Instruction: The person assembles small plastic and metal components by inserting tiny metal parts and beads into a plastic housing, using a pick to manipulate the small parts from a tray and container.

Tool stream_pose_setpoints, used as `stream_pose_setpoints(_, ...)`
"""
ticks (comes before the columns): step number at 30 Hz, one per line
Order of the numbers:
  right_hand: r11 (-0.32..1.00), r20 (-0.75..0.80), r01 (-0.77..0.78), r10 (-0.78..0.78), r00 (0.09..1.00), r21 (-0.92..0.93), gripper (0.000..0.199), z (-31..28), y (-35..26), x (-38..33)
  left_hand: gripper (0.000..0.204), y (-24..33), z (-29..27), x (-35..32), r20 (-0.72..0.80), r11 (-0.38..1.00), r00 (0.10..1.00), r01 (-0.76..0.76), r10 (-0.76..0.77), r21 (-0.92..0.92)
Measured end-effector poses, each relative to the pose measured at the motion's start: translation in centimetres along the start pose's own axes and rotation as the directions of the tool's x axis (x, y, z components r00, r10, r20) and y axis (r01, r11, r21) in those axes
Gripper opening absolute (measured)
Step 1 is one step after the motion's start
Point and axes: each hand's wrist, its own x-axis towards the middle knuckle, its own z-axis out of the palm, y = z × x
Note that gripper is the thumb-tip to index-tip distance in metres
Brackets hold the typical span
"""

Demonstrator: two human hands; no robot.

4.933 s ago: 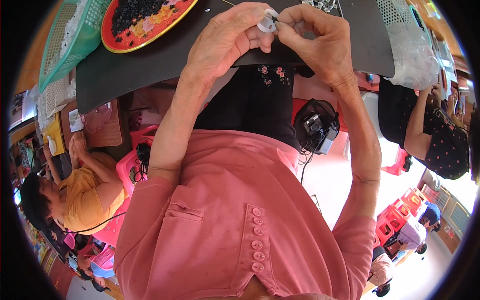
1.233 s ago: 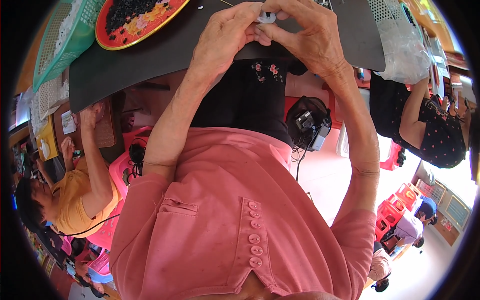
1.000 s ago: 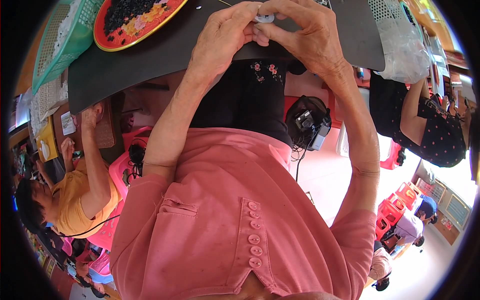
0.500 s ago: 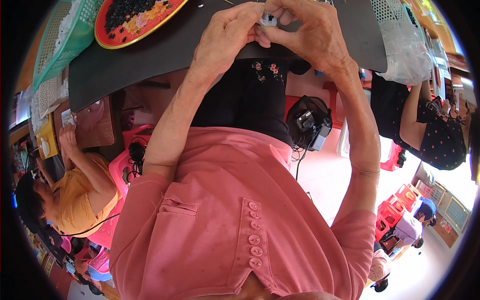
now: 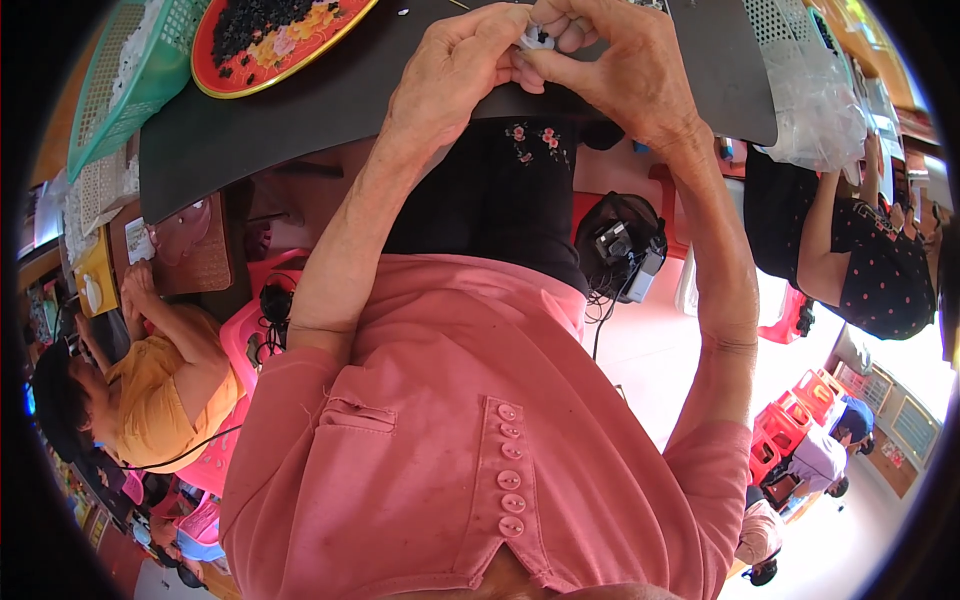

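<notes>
Both of my hands meet over the dark table [image 5: 300, 125], near its front edge. Between them is a small white piece with a black part [image 5: 536, 40], mostly hidden by fingers. My left hand [image 5: 455, 75] is closed, with its fingertips against the piece's left side. From the other side my right hand [image 5: 625, 70] pinches it between thumb and curled fingers. To the left lies a red round tray [image 5: 290, 80] with a yellow rim and flower print, bearing a heap of small black parts [image 5: 245, 35].
A green basket [image 5: 150, 95] of white pieces stands at the far left. At the right edge sit a pale basket [image 5: 780, 25] and a clear plastic bag [image 5: 815, 110]. A person in yellow [image 5: 170, 390] sits left, another in dotted black [image 5: 880, 270] right. A black bag [image 5: 620, 240] hangs below the table.
My hands stay nearly in place, and the white piece tilts slightly between my fingers. At left, the other person's hands have shifted a little lower.
</notes>
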Motion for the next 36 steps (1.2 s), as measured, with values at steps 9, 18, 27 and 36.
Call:
stream_pose_setpoints(9, 0.989, -0.255, 0.143, -0.127, 0.958, 0.043, 0.024, 1.8, 0.8, -1.4, 0.034, -0.7, 0.2, -0.1, -0.110, 0.996, 0.992, -0.072, 0.065, -0.057)
stream_pose_setpoints(18, 0.935, -0.428, 0.341, -0.350, 0.833, -0.101, 0.031, 4.8, 4.3, -2.3, 0.033, -1.0, 0.9, -0.2, -0.207, 0.991, 0.971, -0.131, 0.123, -0.029)
stream_pose_setpoints(27, 0.966, -0.374, 0.256, -0.220, 0.901, 0.047, 0.025, 4.2, 3.1, -2.3, 0.025, 2.5, 3.8, -0.8, -0.431, 0.898, 0.887, 0.043, 0.167, 0.437)
stream_pose_setpoints(36, 0.945, -0.373, 0.251, -0.159, 0.914, 0.212, 0.032, 4.5, 5.5, -2.9, 0.031, -1.0, 0.9, -0.1, -0.119, 0.984, 0.977, -0.170, 0.175, 0.053)
